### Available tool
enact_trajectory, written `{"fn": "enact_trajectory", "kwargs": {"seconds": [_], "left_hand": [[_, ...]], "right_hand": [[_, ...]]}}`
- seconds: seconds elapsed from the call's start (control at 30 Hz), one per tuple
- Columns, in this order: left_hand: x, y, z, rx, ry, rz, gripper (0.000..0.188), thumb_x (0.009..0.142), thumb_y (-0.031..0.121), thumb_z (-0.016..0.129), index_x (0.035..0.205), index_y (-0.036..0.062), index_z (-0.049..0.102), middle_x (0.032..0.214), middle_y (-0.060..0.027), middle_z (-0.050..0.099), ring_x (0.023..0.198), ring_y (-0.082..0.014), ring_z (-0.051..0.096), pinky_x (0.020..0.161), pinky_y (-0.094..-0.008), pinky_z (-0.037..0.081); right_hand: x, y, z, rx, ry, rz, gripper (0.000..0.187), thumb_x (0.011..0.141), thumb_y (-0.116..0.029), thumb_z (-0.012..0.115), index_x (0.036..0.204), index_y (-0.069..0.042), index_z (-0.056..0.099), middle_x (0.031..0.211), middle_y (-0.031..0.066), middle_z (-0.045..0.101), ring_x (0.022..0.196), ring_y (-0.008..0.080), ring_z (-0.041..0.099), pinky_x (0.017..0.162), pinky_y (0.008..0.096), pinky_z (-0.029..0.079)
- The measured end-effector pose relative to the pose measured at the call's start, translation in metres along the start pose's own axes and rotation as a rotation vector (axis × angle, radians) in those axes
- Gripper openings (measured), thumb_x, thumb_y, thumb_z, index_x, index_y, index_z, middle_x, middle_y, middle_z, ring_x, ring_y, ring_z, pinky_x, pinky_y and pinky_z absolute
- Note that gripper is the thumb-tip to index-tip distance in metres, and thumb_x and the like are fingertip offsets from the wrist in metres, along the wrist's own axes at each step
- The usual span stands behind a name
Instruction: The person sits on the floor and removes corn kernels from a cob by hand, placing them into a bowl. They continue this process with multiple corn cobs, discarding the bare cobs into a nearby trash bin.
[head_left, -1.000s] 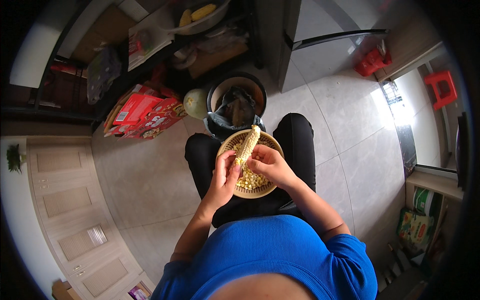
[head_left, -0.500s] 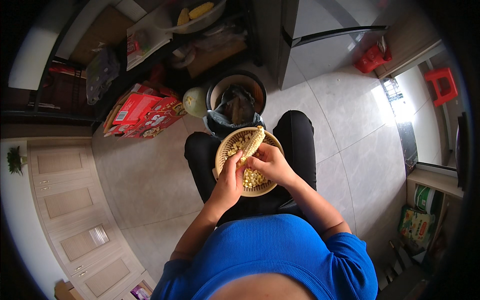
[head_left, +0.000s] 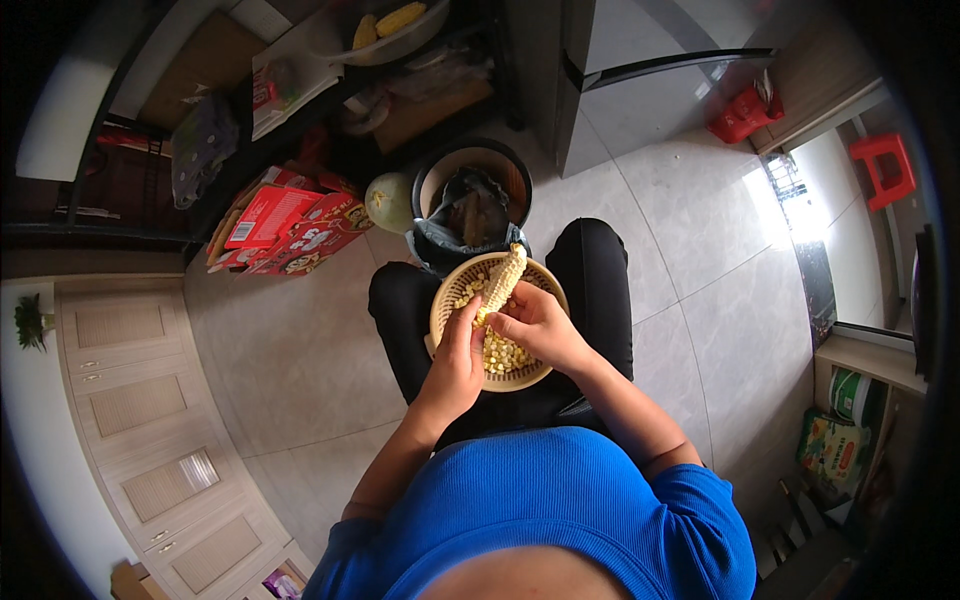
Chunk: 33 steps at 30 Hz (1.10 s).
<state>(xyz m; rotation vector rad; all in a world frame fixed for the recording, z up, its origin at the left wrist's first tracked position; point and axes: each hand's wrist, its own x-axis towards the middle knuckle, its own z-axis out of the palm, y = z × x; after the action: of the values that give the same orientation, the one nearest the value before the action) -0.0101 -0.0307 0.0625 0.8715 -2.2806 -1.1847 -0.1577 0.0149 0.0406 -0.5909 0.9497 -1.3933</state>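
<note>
A pale yellow corn cob [head_left: 505, 278], largely stripped of kernels, is gripped near its lower end by both hands. My left hand [head_left: 459, 347] is closed on it from the left. From the right, my right hand [head_left: 541, 322] wraps it with the thumb pressed near the lower end. The cob tilts up and away, its far tip reaching past the rim of a round beige plastic basket [head_left: 438, 312]. That basket sits in my lap between my knees. Loose corn kernels [head_left: 507, 358] lie in it, some hidden under my hands.
Just beyond the basket stands a bin [head_left: 520, 165] lined with a dark bag [head_left: 430, 240]. Left of it are a round pale green melon [head_left: 388, 203] and red cardboard boxes [head_left: 300, 230]. A bowl [head_left: 400, 45] holding corn cobs sits on the rack. A fridge [head_left: 640, 110] stands ahead right.
The cob has shifted slightly up and to the left, standing a little steeper. Both hands keep hold of it, with small changes in the fingers. The basket stays put.
</note>
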Motion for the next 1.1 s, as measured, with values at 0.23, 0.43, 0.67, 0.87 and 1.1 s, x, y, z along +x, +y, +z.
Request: {"fn": "enact_trajectory", "kwargs": {"seconds": [0.23,0.43,0.67,0.87,1.1], "left_hand": [[-0.004,-0.003,0.008,0.082,0.011,0.045,0.045,0.083,-0.007,0.043,0.127,-0.0038,0.032,0.115,-0.0258,0.045,0.105,-0.0395,0.048,0.089,-0.0404,0.041],[-0.003,0.003,0.006,0.058,0.031,-0.074,0.042,0.085,-0.006,0.042,0.127,-0.0033,0.033,0.112,-0.0237,0.048,0.101,-0.0370,0.052,0.084,-0.0395,0.043],[-0.004,0.004,0.006,0.067,0.074,-0.031,0.044,0.085,-0.005,0.041,0.128,-0.0037,0.032,0.112,-0.0240,0.047,0.102,-0.0373,0.050,0.086,-0.0400,0.042],[-0.005,0.003,0.008,0.077,0.067,-0.024,0.039,0.087,-0.003,0.040,0.126,-0.0033,0.037,0.115,-0.0222,0.051,0.105,-0.0353,0.052,0.086,-0.0374,0.043],[-0.003,-0.004,0.005,-0.015,0.038,-0.106,0.036,0.088,-0.001,0.041,0.124,-0.0046,0.037,0.110,-0.0236,0.050,0.103,-0.0358,0.051,0.088,-0.0384,0.041]], "right_hand": [[0.001,0.012,-0.001,-0.132,0.042,-0.026,0.023,0.081,-0.006,0.057,0.100,0.004,0.050,0.081,0.0015,0.055,0.074,0.0050,0.052,0.063,0.0213,0.044],[0.001,0.022,-0.004,-0.151,0.068,-0.017,0.023,0.080,-0.003,0.055,0.101,0.004,0.049,0.081,0.0015,0.055,0.074,0.0058,0.052,0.063,0.0213,0.044],[0.000,0.013,0.004,-0.026,0.009,-0.016,0.026,0.079,-0.001,0.055,0.104,0.004,0.048,0.083,0.0011,0.054,0.076,0.0066,0.052,0.066,0.0218,0.044],[0.003,0.021,-0.001,-0.129,0.026,-0.017,0.026,0.079,-0.003,0.056,0.103,0.003,0.048,0.082,0.0016,0.055,0.075,0.0068,0.052,0.066,0.0224,0.045],[0.002,0.016,-0.006,-0.103,-0.049,0.086,0.037,0.079,0.003,0.049,0.116,0.005,0.043,0.108,0.0078,0.053,0.101,0.0133,0.052,0.087,0.0263,0.043]]}}
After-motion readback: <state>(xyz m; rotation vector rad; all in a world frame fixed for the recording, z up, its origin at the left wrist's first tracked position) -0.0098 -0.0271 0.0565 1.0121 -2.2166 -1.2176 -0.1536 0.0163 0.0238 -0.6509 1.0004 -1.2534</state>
